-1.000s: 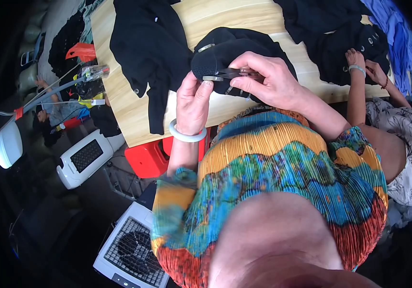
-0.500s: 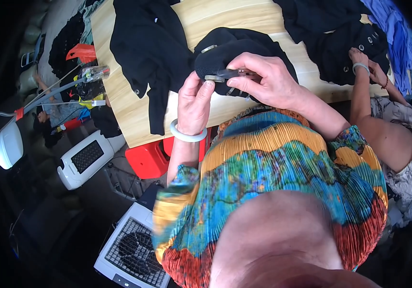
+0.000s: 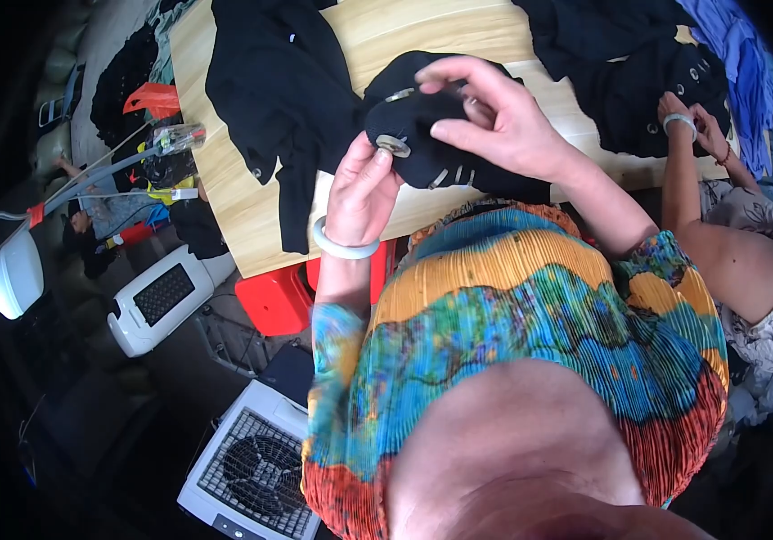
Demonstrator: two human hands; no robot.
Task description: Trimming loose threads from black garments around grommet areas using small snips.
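- A pale wooden table (image 3: pixel 404 31) fills the top of the view, with a red stool (image 3: pixel 271 301) just below its edge and a white fan unit (image 3: pixel 251 468) lower down.
- Another black garment (image 3: pixel 278 81) lies spread to the left; a co-worker's arm (image 3: pixel 682 175) reaches in on the right.
- The black garment (image 3: pixel 409 121) being worked on is bunched on the table, at the middle of its near side.
- The left hand (image 3: pixel 362 184) pinches its edge, thumb touching 1 pale round button (image 3: pixel 393 145); a 2nd button (image 3: pixel 399 94) shows farther up.
- The right hand (image 3: pixel 503 121) was at that 1st button 0.5 s ago, with dark snips; it has now lifted clear, thumb and forefinger spread apart. Whether its other fingers hold the snips, I cannot tell.
- For the work, this seems to be a break in the snipping: the button's face is uncovered, steadied by the left hand alone. Whether any thread remains there is too small to see.
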